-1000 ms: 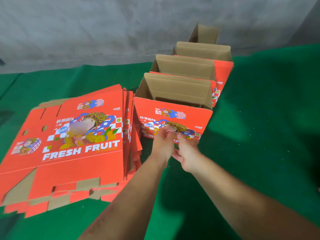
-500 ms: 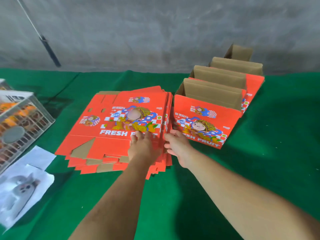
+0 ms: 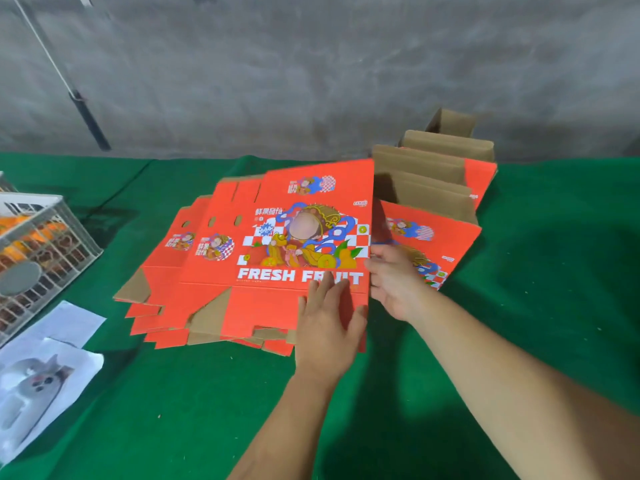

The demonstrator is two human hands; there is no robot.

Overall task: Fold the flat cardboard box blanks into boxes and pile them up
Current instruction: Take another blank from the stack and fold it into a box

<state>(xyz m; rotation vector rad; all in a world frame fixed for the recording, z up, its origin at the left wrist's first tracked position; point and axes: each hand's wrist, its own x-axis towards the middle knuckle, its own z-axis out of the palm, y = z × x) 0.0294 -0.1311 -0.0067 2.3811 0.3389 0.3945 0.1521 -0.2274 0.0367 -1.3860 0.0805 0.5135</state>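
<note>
Grip: my left hand [image 3: 325, 327] lies flat on the top red printed cardboard blank [image 3: 287, 244]; my right hand [image 3: 391, 282] pinches its edge.
Risk: lifted carelessly, it may drag lower blanks askew.

Red blank [image 3: 284, 244] tilted atop stack [image 3: 162, 306].

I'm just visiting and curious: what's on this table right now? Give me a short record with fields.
surface: green cloth table
flat stock: pile of flat red printed cardboard blanks
top blank: right edge lifted off the pile
left hand: fingers flat on top blank's near right corner, thumb at its edge
right hand: grips top blank's right edge
finished work: row of folded red boxes with open brown flaps, to the right of the pile
left side: grey wire crate, white paper sheets
</note>
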